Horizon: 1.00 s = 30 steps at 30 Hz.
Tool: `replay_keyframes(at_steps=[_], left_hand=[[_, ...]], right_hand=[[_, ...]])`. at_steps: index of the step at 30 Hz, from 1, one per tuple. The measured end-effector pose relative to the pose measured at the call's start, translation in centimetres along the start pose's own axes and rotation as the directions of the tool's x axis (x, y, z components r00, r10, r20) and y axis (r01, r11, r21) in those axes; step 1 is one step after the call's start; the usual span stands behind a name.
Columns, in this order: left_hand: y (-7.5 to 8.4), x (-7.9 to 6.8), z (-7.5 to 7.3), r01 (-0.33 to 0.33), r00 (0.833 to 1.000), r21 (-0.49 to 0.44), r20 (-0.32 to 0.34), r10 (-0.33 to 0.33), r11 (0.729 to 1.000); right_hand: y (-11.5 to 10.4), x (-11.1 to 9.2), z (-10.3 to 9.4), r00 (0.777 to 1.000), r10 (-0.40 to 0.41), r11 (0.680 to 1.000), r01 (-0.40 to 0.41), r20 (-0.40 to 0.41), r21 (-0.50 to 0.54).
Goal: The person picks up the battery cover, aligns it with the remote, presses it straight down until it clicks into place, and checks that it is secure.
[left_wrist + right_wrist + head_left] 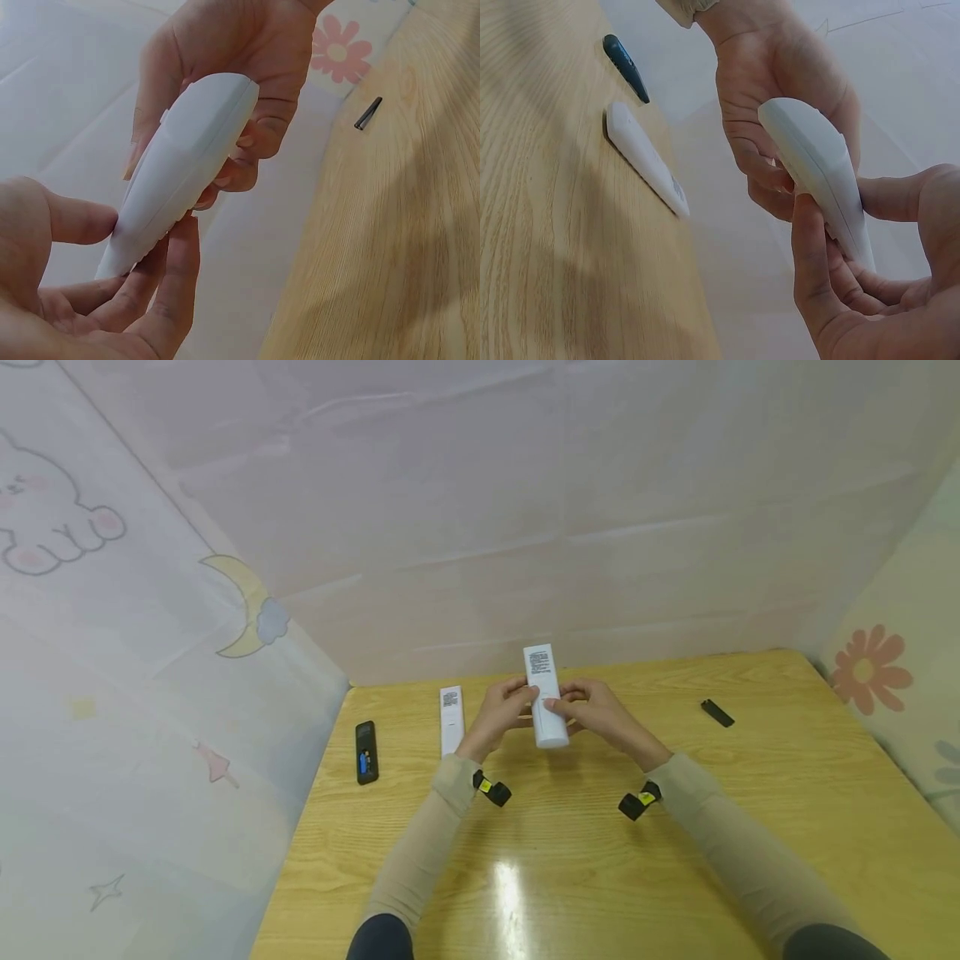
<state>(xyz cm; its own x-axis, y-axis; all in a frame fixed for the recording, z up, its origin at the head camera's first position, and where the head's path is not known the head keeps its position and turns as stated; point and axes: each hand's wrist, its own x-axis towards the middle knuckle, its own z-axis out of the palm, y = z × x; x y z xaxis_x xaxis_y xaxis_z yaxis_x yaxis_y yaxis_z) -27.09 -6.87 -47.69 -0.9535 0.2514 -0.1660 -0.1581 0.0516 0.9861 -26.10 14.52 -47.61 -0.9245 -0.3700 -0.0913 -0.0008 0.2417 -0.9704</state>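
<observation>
Both hands hold a white remote control (550, 727) above the table, its back with the printed label turned up. My left hand (501, 717) grips one side, thumb along the edge and fingers underneath. On the other side my right hand (606, 717) holds it, the thumb pressed on the back near the small mark on the cover. In the left wrist view, fingers of both hands curl under the remote (184, 157). The remote's button side faces down, mostly hidden by fingers.
A second white remote (452, 718) lies left of the hands. Farther left lies a black remote (366, 735), its battery compartment open with a blue battery (363, 762) inside. A small black battery cover (717, 712) lies on the right of the wooden table (600, 877). Cloth walls stand behind.
</observation>
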Motion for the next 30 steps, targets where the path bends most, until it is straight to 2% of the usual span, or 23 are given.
replay_keyframes(at_steps=[6, 19, 30], left_hand=[[-0.1, -0.4, -0.9, -0.001, 1.0, 0.012, 0.013, 0.0, 1.0], [0.1, -0.8, -1.6, -0.016, 0.999, -0.004, -0.047, 0.016, 1.0], [-0.1, -1.7, -2.7, -0.001, 0.995, -0.008, -0.097, 0.0, 1.0]], right_hand=[[-0.1, 0.4, 0.5, 1.0, -0.007, 1.0, 0.007, 0.021, 0.02], [-0.6, 0.6, 1.1, 0.998, -0.028, 0.998, 0.025, 0.057, 0.053], [-0.8, 1.4, 2.4, 0.996, -0.04, 0.997, 0.034, 0.079, 0.072]])
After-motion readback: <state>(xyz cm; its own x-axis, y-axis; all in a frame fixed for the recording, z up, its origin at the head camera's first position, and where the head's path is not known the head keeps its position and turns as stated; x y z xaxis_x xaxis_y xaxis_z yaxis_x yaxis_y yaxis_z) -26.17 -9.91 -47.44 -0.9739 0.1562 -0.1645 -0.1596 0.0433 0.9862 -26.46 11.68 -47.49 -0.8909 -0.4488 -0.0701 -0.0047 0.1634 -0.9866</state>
